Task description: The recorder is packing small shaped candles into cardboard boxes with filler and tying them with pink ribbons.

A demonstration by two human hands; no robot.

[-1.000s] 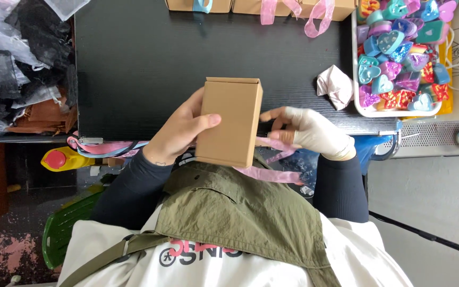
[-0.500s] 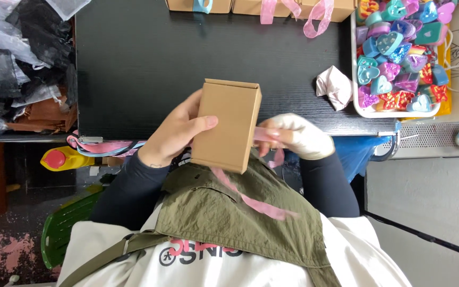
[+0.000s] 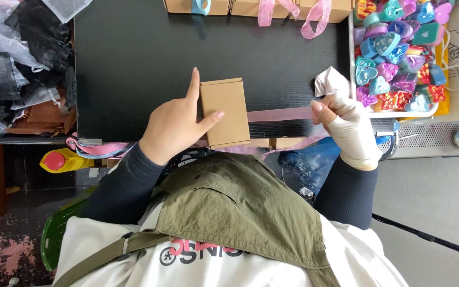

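A small tan cardboard box (image 3: 224,111) lies at the near edge of the black table (image 3: 134,64). My left hand (image 3: 173,125) steadies it, thumb on its top and index finger along its left side. A pink sheer ribbon (image 3: 280,114) runs from under the box out to the right. My right hand (image 3: 346,125), in a white glove, pinches that ribbon's end and holds it stretched beside a crumpled white cloth (image 3: 329,82).
A white tray (image 3: 353,64) of colourful heart-shaped boxes sits at the right. Several tan boxes with pink and blue ribbons (image 3: 272,6) line the far edge. Plastic bags and brown material (image 3: 17,69) pile at the left. A yellow bottle with red cap (image 3: 62,160) lies below the table.
The box has gone from held up near my chest to lying flat on the table edge. My right hand has moved out to the right, drawing the pink ribbon taut.
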